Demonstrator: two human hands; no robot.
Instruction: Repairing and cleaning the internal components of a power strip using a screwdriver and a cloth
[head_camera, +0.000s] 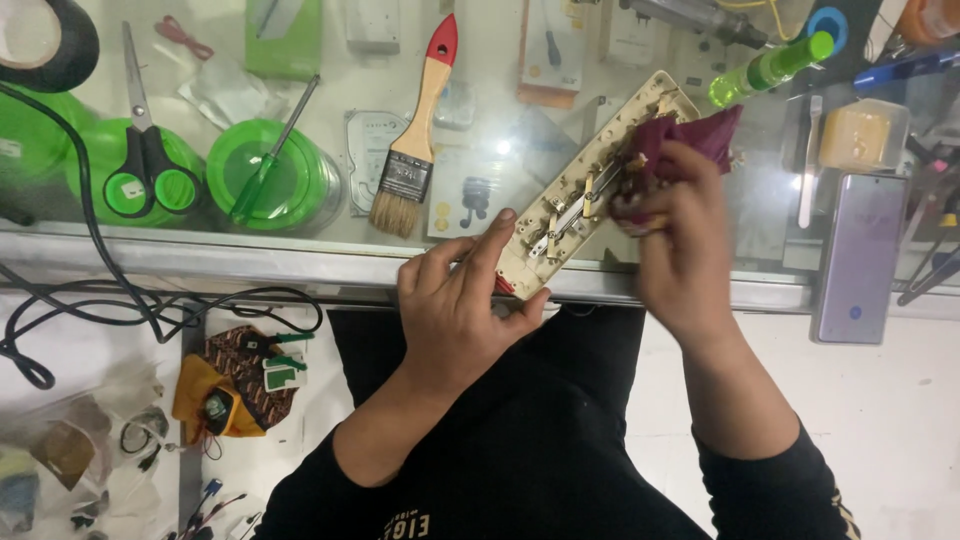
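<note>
The fingers of the right hand (678, 235) are bunching a maroon cloth (690, 135) and pressing it down into the opened power strip (590, 180), over its bare metal contact rails. The fingers of the left hand (455, 300) are spreading around the strip's near end, thumb below and forefinger lying along its top edge, pinching it steady. The cream-coloured strip is lying diagonally on the glass counter (300, 250), its near end overhanging the counter's front edge above the person's lap and its far end pointing toward the back right.

Outward from the hands, a red-handled paintbrush (415, 140) is resting just left of the strip, a green screwdriver (270, 160) is lying across a green tub (270, 180), and scissors (145, 150) are sitting further left. A phone (860, 255) is lying near the front right edge, and a green spray bottle (770, 68) is lying toward the back right.

The likely risks: the cloth could snag on the thin rails and bend them, and since the strip is hanging partly off the front edge, a hard wipe could tip it out of the left hand's grip.
</note>
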